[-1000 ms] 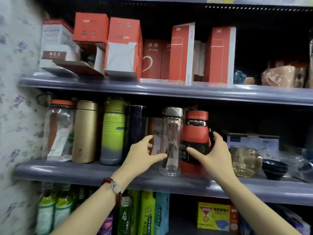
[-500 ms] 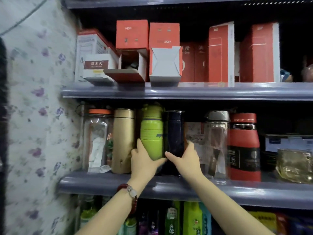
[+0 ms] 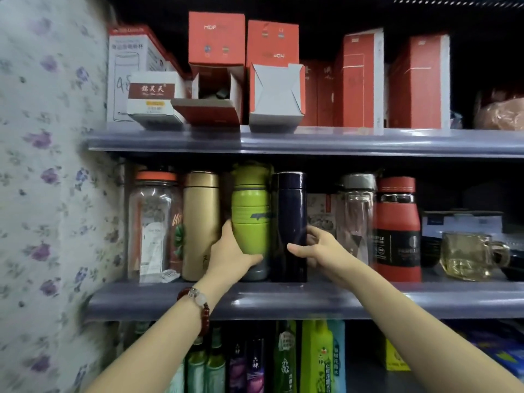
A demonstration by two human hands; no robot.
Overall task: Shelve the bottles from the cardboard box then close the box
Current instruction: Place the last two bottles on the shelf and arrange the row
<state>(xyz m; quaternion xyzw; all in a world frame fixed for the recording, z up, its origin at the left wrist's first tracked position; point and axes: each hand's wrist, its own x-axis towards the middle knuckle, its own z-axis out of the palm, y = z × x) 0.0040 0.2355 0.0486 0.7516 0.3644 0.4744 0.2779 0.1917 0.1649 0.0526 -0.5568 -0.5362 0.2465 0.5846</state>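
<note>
The green bottle (image 3: 250,211) stands upright on the middle shelf (image 3: 306,300), just left of frame centre, touching the dark navy bottle (image 3: 289,225) at its 3 o'clock side. The left hand (image 3: 229,258) grips the green bottle low on its body, thumb across the front and fingers wrapped behind at its 9 o'clock side. The right hand (image 3: 320,251) holds the navy bottle at mid-height, thumb on the front face and fingers curled round its 3 o'clock side. At 9 o'clock of the green bottle stands a gold flask (image 3: 200,222), then a clear jar with an orange lid (image 3: 154,222) against the floral wall (image 3: 48,194). At 3 o'clock of the navy bottle stand a clear bottle with a grey cap (image 3: 355,217), a red bottle (image 3: 396,231) and a glass mug (image 3: 467,256). At 12 o'clock, the upper shelf (image 3: 306,141) carries red cartons (image 3: 217,38), one with its flap open. At 6 o'clock, packaged bottles (image 3: 283,358) fill the lower level. A beaded bracelet (image 3: 198,302) sits on the left wrist. The cardboard box is not visible.
</note>
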